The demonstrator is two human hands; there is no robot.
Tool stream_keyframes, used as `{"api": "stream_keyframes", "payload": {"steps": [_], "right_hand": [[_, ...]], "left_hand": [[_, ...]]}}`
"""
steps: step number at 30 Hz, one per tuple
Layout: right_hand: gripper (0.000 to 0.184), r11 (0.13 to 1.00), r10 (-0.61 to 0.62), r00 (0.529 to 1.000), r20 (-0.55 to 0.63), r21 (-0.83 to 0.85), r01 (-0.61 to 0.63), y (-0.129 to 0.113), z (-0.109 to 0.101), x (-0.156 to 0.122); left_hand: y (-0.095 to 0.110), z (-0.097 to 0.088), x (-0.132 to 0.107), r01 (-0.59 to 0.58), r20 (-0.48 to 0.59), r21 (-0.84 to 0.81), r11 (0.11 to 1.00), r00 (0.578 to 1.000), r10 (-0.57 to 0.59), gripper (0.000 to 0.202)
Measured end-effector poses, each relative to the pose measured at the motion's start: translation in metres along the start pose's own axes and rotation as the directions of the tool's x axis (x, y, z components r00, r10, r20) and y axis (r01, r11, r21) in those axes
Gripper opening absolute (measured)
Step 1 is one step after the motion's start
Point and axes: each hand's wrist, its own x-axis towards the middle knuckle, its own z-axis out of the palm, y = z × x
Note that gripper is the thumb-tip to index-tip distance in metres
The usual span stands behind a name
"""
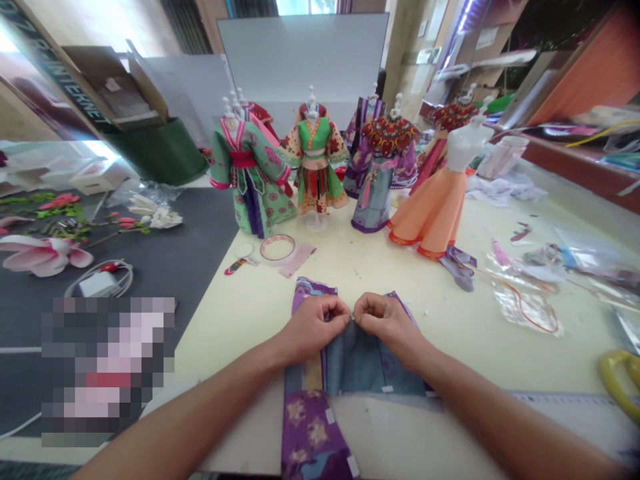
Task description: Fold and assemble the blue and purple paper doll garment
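Both of my hands meet over a blue-grey and purple patterned panel [363, 363], which looks like part of a doll garment. My left hand [323, 321] is closed, thumb and forefinger pinched at a tiny white bit that looks like tape [353, 317]. From the other side, my right hand [387, 323] pinches at the same bit, its fingertips nearly touching the left ones. A purple flowered strip [313, 430] with small white tabs hangs toward the near table edge. My fingers hide much of the panel's upper edge.
Behind stand several dressed doll stands, including a green robe [263, 173] and an orange skirt [430, 207]. A tape roll [277, 248] lies ahead, with a pink strip [299, 260] beside it. At right are a ruler [550, 402], yellow-handled scissors [613, 373] and plastic bags [523, 310].
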Motion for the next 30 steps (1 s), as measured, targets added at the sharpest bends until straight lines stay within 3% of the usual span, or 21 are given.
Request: {"api": "stream_keyframes", "payload": {"steps": [21, 30], "right_hand": [[0.009, 0.997, -0.049, 0.999, -0.016, -0.054, 0.048, 0.0008, -0.0029, 0.0005], [0.006, 0.995, -0.072, 0.997, -0.019, -0.074, 0.070, 0.0011, -0.0017, -0.0019]], "left_hand": [[0.0018, -0.0015, -0.0002, 0.013, -0.015, -0.057, 0.998, 1.000, -0.014, 0.015], [0.0051, -0.0026, -0.0020, 0.011, -0.060, 0.066, 0.998, 0.998, -0.007, 0.010]]}}
